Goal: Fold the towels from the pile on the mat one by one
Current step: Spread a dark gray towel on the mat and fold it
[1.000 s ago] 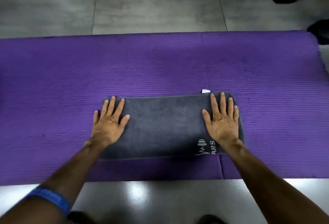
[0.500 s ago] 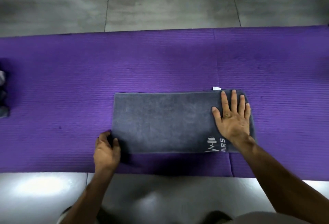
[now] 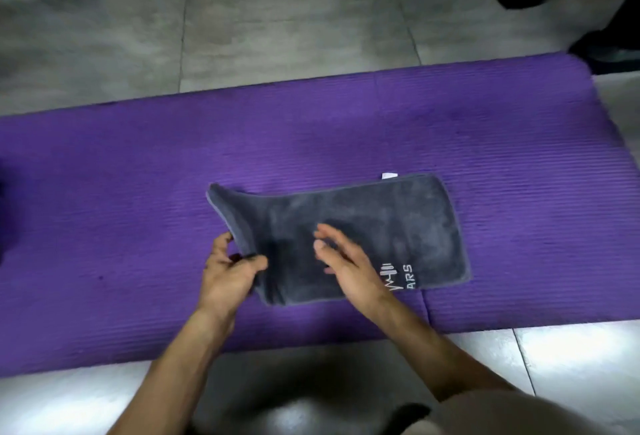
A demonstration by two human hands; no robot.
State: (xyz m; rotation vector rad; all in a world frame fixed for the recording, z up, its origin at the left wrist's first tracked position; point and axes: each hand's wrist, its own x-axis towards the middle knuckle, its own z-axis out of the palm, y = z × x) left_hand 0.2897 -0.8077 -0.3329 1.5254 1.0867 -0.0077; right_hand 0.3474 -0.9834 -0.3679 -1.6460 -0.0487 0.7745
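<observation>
On the purple mat (image 3: 138,192), which runs across the grey tiled floor (image 3: 277,19), your grey towel (image 3: 398,227) lies a little right of the middle, nearer your edge than the far one. At its left end, your left hand (image 3: 227,272) pinches the near left corner, thumb on top and fingers curled beneath, so that this end is lifted off the mat and slants up toward the far left corner. Just to the right, your right hand (image 3: 346,261) is over the towel's middle with fingers straight and slightly spread, holding nothing; motion blur keeps you from telling whether the fingertips touch the cloth. Farther right, the towel lies flat, with a white logo (image 3: 398,277) and the letters "ARS" near its front edge, just beside your right wrist. A small white tag (image 3: 389,175) pokes out from the towel's far edge. At the far right, dark shapes sit on the floor past the mat's end.
</observation>
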